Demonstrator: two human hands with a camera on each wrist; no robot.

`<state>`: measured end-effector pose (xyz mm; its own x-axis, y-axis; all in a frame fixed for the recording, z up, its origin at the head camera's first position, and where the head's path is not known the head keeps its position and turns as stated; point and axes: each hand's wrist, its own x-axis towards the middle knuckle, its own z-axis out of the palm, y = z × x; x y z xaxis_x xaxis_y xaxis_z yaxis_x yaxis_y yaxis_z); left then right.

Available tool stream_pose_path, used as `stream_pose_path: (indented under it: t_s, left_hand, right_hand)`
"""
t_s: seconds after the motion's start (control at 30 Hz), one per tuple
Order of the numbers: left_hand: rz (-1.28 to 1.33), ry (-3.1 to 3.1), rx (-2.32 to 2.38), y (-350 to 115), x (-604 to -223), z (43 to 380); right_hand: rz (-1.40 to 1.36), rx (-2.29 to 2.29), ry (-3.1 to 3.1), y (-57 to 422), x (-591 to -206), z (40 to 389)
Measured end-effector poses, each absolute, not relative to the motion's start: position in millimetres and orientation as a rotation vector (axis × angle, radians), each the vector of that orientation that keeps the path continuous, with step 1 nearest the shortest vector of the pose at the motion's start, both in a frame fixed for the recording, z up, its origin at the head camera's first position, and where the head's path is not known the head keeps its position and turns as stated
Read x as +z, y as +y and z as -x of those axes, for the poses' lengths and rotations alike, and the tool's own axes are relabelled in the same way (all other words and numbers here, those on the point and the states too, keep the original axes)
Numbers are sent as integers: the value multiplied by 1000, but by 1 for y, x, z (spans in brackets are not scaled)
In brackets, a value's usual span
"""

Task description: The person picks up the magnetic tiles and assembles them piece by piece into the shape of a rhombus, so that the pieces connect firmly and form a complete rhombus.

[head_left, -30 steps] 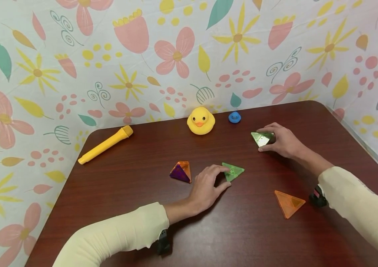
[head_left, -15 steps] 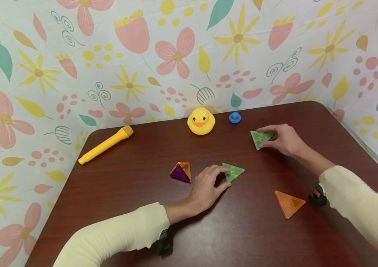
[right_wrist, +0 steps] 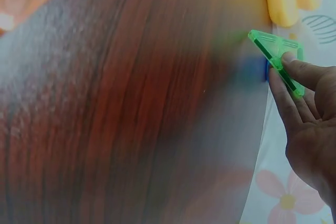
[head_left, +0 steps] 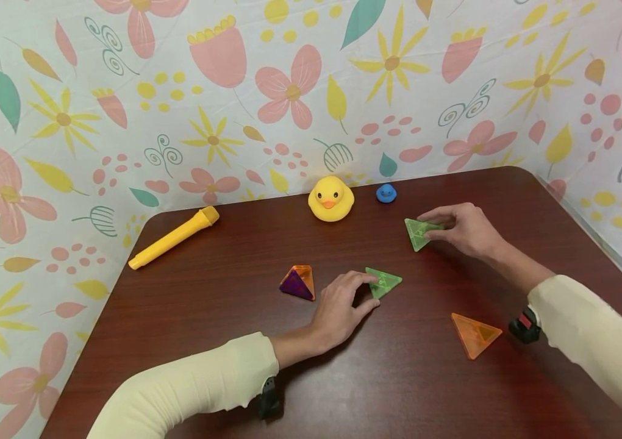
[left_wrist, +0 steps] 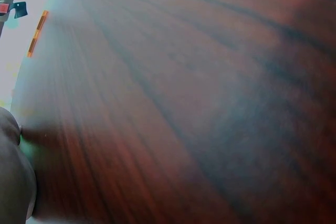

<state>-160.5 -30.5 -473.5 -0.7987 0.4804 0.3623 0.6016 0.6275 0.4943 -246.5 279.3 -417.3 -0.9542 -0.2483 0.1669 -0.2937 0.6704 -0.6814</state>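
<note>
My right hand (head_left: 472, 231) pinches a translucent green triangular magnetic tile (head_left: 416, 233) between thumb and fingers, off to the right of the blue duck. The right wrist view shows this tile (right_wrist: 281, 59) tilted, with the thumb on its near face and fingers behind. Near the middle of the table, my left hand (head_left: 338, 310) holds a second green triangular tile (head_left: 388, 282) at its left side, with fingertips on top and the thumb at its lower corner. In the left wrist view only part of the left hand (left_wrist: 14, 177) appears, and its tile is hidden.
Left of the left hand stands an orange and purple tile piece (head_left: 298, 283). An orange triangular tile (head_left: 475, 336) lies below the right hand. A yellow duck (head_left: 330, 199), a blue duck (head_left: 386, 193) and a yellow toy microphone (head_left: 174, 238) line the table's back.
The right hand's green tile has turned and shifted slightly left and down, its face now angled differently to the camera. My left hand and its tile have stayed put.
</note>
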Motion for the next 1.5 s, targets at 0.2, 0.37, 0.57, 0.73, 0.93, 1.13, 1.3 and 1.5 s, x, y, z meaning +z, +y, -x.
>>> stream_pose_path:
  t_s: [0.2,0.37,0.57,0.73,0.93,1.13,1.3,1.5]
  left_hand:
    - [888,-2654,-911,-30,-474,161]
    - [890,-2652,-920,-30,-474,161]
    - [895,-2651,-927,-31,-473,161]
    - [900,-2651,-930,-31,-473,161]
    - [905,-2663,-938,-32,-473,162]
    - [911,-2664,-928,-31,-473,162]
    - [917,-2663,-916,-32,-474,162]
    - [918,-2659,-920,-32,-474,162]
  right_hand:
    - [-487,1168,-2824,270,-413,240]
    - [-556,1170,-2801,264,-411,236]
    - [-611,1176,-2774,256,-409,232]
    - [-642,1176,-2761,248,-407,228]
    - [-645,1178,-2773,237,-403,224]
    - [-681,1149,-2760,228,-403,222]
    - [-684,1143,-2782,221,-403,219]
    - [-706,1167,-2803,213,-402,217]
